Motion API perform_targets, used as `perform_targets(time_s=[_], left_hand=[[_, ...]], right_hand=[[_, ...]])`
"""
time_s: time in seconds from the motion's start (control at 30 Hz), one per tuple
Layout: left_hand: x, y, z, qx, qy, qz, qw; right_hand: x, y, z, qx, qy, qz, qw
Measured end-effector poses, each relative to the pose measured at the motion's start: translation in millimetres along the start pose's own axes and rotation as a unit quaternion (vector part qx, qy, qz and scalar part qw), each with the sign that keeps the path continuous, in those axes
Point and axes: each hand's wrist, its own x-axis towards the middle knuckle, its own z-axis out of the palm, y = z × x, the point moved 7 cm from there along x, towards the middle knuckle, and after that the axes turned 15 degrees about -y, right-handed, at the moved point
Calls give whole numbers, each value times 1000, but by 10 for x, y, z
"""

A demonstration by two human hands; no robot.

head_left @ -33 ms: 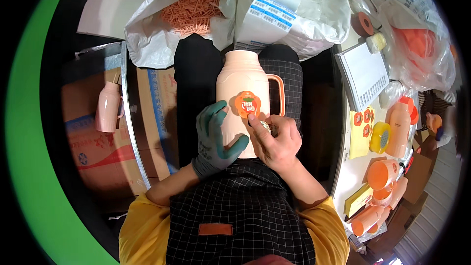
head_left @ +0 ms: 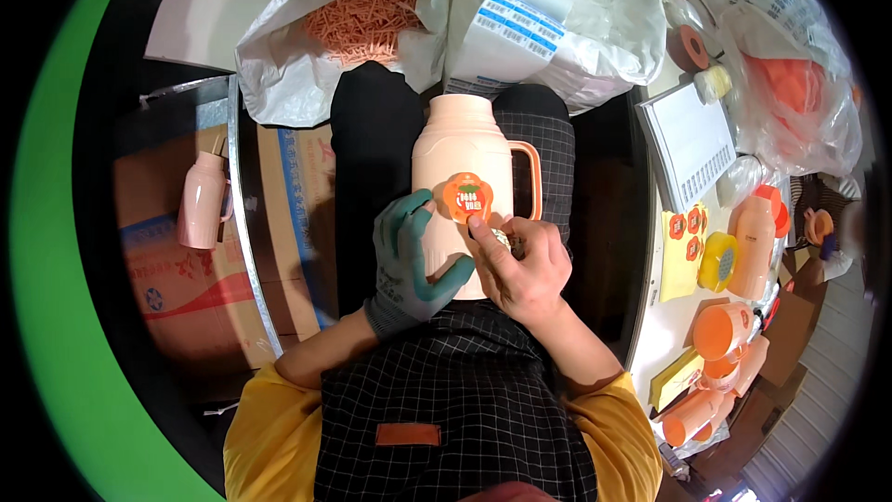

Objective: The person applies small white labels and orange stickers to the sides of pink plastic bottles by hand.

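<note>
A peach-coloured thermos jug (head_left: 462, 144) lies along my lap with its handle (head_left: 532, 177) to the right. A round orange sticker (head_left: 465, 195) sits on its side. My left hand (head_left: 409, 260), in a grey-green glove, grips the jug's lower left side. My bare right hand (head_left: 525, 265) rests on the jug's lower right, thumb and forefinger pinched at the sticker's lower edge. Something small and pale is tucked in its fingers; I cannot tell what it is.
Ahead are a white sack of orange plastic parts (head_left: 362, 19) and a bag of clear rings (head_left: 557, 9). Another peach jug (head_left: 203, 200) lies on cardboard boxes (head_left: 177, 288) to my left. On the right, a white table (head_left: 664, 325) holds sticker sheets (head_left: 686, 240), orange lids and jugs (head_left: 754, 242).
</note>
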Motion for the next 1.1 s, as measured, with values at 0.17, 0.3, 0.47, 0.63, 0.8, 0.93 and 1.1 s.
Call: perform_targets(time_s=[0.17,0.3,0.47,0.63,0.8,0.93,1.1], left_hand=[[-61,-46,47,-40,36,6,999],[-52,-29,25,-27,33,6,999],[-111,-43,18,-42,53,21,997],[-68,-24,11,-45,62,39,996],[-62,-32,48,-32,48,51,997],[-13,1,-12,59,-39,50,996],[-49,-82,-40,-9,2,56,998]], right_hand=[[59,-67,50,-50,-80,-31,995],[81,-116,40,-64,-112,-32,991],[92,-161,71,-60,-114,-33,991],[116,-166,63,-59,-114,-33,991],[114,-161,56,-53,-125,-27,990],[121,-192,89,-26,-165,-23,986],[11,-65,-2,26,-199,32,979]])
